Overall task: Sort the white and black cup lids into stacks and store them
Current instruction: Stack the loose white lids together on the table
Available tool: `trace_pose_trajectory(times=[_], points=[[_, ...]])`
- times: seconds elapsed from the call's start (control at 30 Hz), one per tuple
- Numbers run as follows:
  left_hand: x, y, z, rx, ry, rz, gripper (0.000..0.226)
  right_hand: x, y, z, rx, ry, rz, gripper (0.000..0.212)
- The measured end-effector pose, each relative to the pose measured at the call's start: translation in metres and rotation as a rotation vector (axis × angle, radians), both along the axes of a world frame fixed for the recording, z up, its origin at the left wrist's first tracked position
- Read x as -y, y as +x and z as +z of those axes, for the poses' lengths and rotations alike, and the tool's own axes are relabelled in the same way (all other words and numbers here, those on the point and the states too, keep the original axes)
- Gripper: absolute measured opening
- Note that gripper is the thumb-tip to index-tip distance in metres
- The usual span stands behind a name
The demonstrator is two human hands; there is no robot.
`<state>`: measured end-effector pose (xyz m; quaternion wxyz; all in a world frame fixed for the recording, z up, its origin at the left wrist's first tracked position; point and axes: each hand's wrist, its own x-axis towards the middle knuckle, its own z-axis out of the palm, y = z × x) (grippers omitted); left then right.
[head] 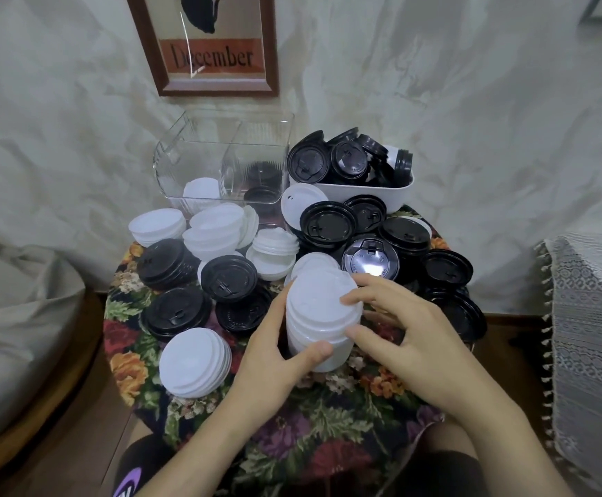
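The stack of white lids [322,317] stands upright on the floral cloth [328,417] of the small round counter, a little toward its near edge and about midway between its left and right edges. The left grip [267,353], a bare hand, is wrapped round the stack's left side, its thumb lying across the near face low down. The right grip [410,338] holds the stack from the right, thumb against the side and fingertips resting on the top lid's rim; both are closed round the stack.

Near the counter's left edge lies a shorter leaning pile of white lids [193,356], and beyond it loose black lids [175,312] and more white lid piles [213,231]. The right half of the counter is crowded with scattered black lids [328,220].

At the far edge sits a clear two-compartment container [220,163]: a few white lids [200,190] in its left compartment, black ones [261,195] in its right. Just beside it to the right, a white tub [364,191] is heaped with black lids [308,161]. A framed "December" print [213,55] hangs on the wall behind.
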<state>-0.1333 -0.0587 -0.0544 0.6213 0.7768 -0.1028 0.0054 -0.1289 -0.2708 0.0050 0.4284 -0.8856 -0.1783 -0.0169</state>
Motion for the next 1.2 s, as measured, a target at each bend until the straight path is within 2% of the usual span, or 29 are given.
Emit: trace_pose_trajectory(times=[0.23, 0.53, 0.63, 0.73, 1.0, 1.2], points=[[-0.002, 0.001, -0.004, -0.012, 0.002, 0.017, 0.09, -0.01, 0.002, -0.004, -0.033, 0.102, -0.034, 0.023], [-0.003, 0.001, -0.004, -0.03, -0.035, 0.002, 0.101, -0.013, 0.007, -0.018, -0.21, 0.158, -0.022, 0.078], [-0.004, 0.001, -0.005, -0.036, -0.051, -0.015, 0.107, -0.012, 0.008, -0.022, -0.228, 0.173, -0.024, 0.086], [-0.005, 0.001, -0.004, -0.035, -0.051, -0.044, 0.111, -0.011, 0.01, -0.024, -0.235, 0.174, -0.024, 0.085], [-0.01, -0.001, 0.004, -0.057, -0.032, -0.08, 0.087, -0.015, 0.005, -0.025, -0.306, 0.271, 0.008, 0.074], [-0.015, 0.0, 0.006, -0.077, -0.055, -0.122, 0.08, -0.016, 0.0, -0.026, -0.324, 0.346, 0.027, 0.077]])
